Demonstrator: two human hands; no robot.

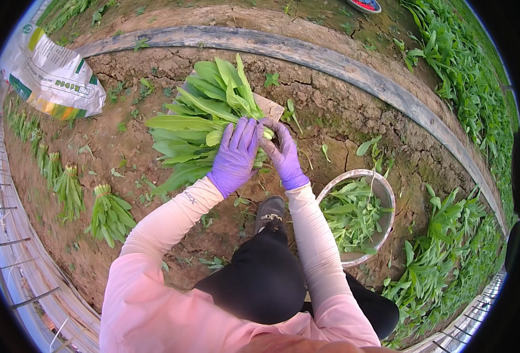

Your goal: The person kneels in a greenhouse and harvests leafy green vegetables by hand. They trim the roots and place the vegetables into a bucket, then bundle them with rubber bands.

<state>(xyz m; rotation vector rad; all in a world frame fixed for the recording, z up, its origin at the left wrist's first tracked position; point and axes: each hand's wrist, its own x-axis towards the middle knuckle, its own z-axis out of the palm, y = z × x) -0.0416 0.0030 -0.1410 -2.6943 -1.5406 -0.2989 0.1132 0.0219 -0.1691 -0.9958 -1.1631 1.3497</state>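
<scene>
Both hands wear purple gloves and meet at the stem end of a spread of long green leafy vegetables (pixel 198 123). My left hand (pixel 238 156) lies over the stems with its fingers stretched and close together. On the right, my right hand (pixel 283 152) curls its fingers and thumb around the pale cut ends; what its palm holds is partly hidden. Beneath the leaves, a flat board (pixel 268 107) shows at one corner, resting on the soil. The leaf tips point left and away from me.
A round tub (pixel 389 212) of loose leaves stands right of my right arm. Tied leaf bundles (pixel 110 214) stand in a row at left. A printed sack (pixel 57 75) lies upper left. A long grey strip (pixel 286 42) curves across the soil; crops (pixel 440 247) grow at right.
</scene>
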